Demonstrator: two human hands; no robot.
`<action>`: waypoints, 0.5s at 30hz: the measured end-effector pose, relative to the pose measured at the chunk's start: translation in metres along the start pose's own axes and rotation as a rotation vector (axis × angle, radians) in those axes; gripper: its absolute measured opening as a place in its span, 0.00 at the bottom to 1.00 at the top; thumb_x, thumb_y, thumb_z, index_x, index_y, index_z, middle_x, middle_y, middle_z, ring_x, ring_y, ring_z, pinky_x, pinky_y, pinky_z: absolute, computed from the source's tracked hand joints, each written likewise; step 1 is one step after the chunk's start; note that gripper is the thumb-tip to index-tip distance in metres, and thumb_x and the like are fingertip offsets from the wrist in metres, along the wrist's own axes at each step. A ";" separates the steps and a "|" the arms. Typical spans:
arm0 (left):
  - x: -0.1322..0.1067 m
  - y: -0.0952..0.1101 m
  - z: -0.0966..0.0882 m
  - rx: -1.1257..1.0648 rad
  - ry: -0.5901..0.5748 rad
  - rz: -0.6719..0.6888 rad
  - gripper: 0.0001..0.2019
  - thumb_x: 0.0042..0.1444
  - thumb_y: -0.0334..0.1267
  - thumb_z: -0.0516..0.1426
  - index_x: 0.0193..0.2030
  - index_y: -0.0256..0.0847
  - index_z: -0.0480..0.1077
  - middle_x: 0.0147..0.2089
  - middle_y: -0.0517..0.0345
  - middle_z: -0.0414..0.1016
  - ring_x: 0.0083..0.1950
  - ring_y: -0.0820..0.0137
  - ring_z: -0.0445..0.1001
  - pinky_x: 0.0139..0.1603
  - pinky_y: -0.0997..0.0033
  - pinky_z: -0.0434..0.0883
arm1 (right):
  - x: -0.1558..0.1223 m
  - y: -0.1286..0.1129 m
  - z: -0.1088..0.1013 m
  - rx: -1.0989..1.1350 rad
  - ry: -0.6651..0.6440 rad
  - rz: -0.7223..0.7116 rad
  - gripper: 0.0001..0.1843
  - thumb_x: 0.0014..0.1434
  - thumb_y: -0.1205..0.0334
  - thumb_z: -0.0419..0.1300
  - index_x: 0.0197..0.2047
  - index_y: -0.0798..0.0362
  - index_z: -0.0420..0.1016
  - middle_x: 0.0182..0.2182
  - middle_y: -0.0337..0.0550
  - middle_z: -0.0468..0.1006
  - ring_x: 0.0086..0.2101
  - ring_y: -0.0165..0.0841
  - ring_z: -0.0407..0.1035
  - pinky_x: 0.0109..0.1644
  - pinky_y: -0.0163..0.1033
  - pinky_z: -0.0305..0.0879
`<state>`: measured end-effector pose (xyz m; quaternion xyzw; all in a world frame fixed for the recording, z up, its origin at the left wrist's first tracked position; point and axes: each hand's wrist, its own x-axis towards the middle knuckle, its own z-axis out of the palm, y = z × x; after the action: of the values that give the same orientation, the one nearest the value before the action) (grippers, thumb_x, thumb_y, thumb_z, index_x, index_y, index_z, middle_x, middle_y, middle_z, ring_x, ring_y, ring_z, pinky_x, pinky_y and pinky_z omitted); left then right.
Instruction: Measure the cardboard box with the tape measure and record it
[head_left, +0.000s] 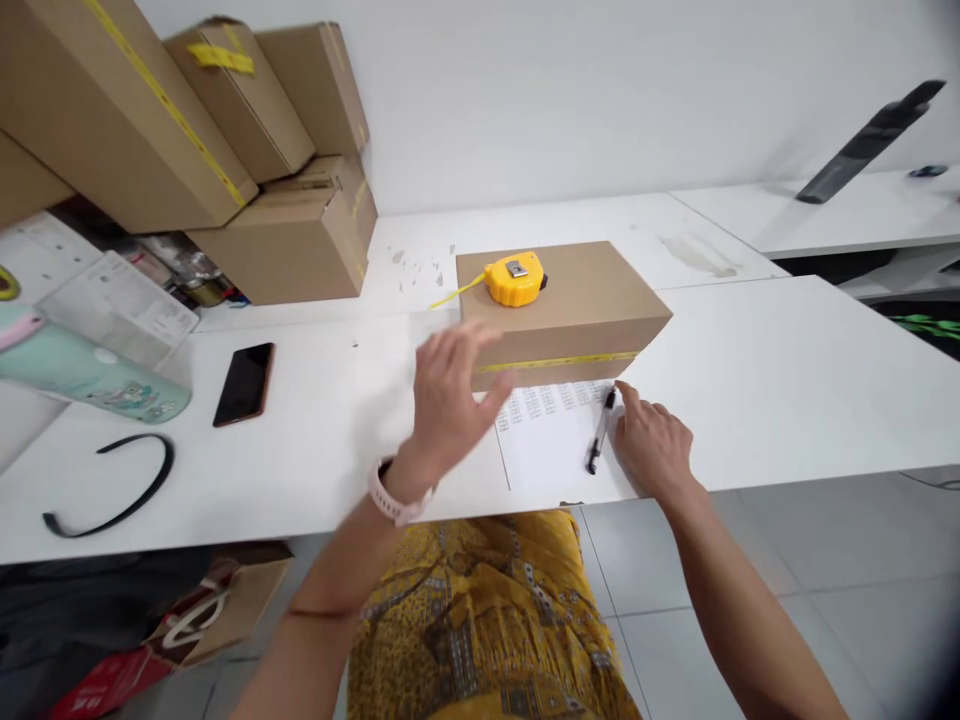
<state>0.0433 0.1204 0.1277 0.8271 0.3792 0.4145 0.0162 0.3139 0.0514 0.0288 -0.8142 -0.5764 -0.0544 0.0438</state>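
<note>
The box (589,285) looks light, stiff — best held at its left and right ends — with left grip (452,400) spread, empty; right grip (654,442) half-curled, hold unclear.

tape measure (515,280) on carton (592,285) | pen (601,430) on paper (544,455) | phone (244,384) left of carton

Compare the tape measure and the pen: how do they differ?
The tape measure is chunky and mostly orange-yellow; the pen is slim, with black ends and a clear middle. The tape measure sits on a cardboard box, while the pen lies lower, on the paper. Both have black parts.
</note>
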 end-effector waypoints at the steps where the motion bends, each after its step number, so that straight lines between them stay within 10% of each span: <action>1: 0.024 -0.004 -0.002 -0.018 0.008 -0.017 0.16 0.65 0.43 0.58 0.57 0.41 0.66 0.62 0.48 0.73 0.64 0.59 0.69 0.66 0.53 0.64 | -0.001 -0.001 0.001 0.015 0.011 0.022 0.28 0.65 0.71 0.48 0.67 0.55 0.66 0.36 0.53 0.82 0.38 0.43 0.74 0.33 0.42 0.53; 5: 0.098 -0.019 0.011 -0.143 -0.270 -0.183 0.33 0.54 0.44 0.65 0.64 0.41 0.61 0.69 0.44 0.63 0.71 0.53 0.60 0.67 0.53 0.63 | -0.009 0.005 0.012 0.163 0.125 0.082 0.25 0.65 0.67 0.49 0.64 0.54 0.68 0.36 0.49 0.82 0.35 0.39 0.74 0.30 0.39 0.52; 9: 0.126 -0.029 0.034 -0.216 -0.434 -0.336 0.35 0.49 0.46 0.67 0.62 0.39 0.63 0.64 0.42 0.69 0.64 0.51 0.67 0.62 0.53 0.66 | -0.015 0.016 0.014 0.365 0.520 0.110 0.22 0.67 0.62 0.49 0.61 0.55 0.70 0.34 0.48 0.79 0.33 0.37 0.72 0.31 0.40 0.58; 12: 0.125 -0.021 0.037 -0.403 -0.361 -0.359 0.26 0.52 0.48 0.65 0.54 0.40 0.68 0.56 0.47 0.75 0.56 0.56 0.73 0.57 0.57 0.68 | -0.009 0.017 -0.013 0.550 0.751 0.086 0.18 0.67 0.59 0.51 0.54 0.54 0.75 0.33 0.48 0.77 0.32 0.37 0.70 0.35 0.42 0.65; 15: 0.120 0.000 0.027 -0.783 -0.443 -0.330 0.19 0.60 0.54 0.58 0.48 0.40 0.70 0.52 0.47 0.77 0.51 0.60 0.76 0.50 0.61 0.71 | 0.012 0.008 -0.065 0.957 0.662 0.042 0.17 0.68 0.50 0.53 0.50 0.50 0.77 0.38 0.48 0.79 0.35 0.37 0.72 0.39 0.43 0.70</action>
<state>0.1065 0.2051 0.1910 0.7560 0.3084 0.3320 0.4724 0.3228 0.0509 0.0945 -0.6547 -0.4761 -0.0389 0.5858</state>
